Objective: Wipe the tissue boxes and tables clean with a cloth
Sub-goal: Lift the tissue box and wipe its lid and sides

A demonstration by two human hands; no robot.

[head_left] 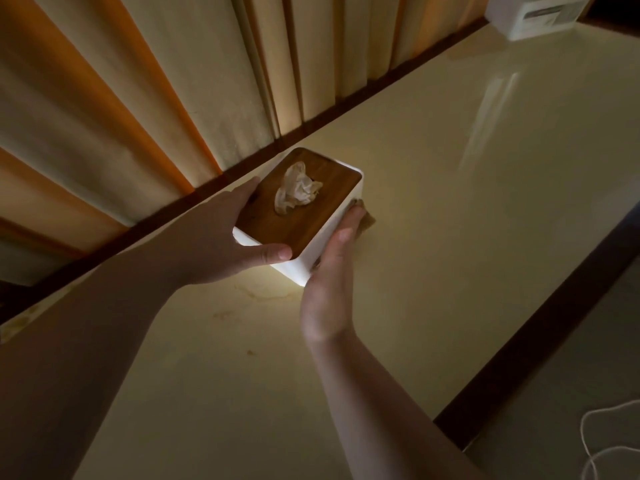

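A white tissue box (296,265) with a brown wooden lid and a crumpled tissue sticking out of its slot sits tilted near the far edge of the cream table (450,209). My left hand (221,244) grips the box's near left corner, thumb on the front edge of the lid and fingers along the left side. My right hand (332,271) lies flat with straight fingers against the box's right side and presses a brownish cloth (367,216) onto it. Only a small corner of the cloth shows past the fingertips.
Cream and orange curtains (156,98) hang behind the table's dark far rim. A white appliance (533,15) stands at the far right corner. Faint stains (256,296) mark the tabletop near the box. A white cord (602,441) lies on the floor at the right.
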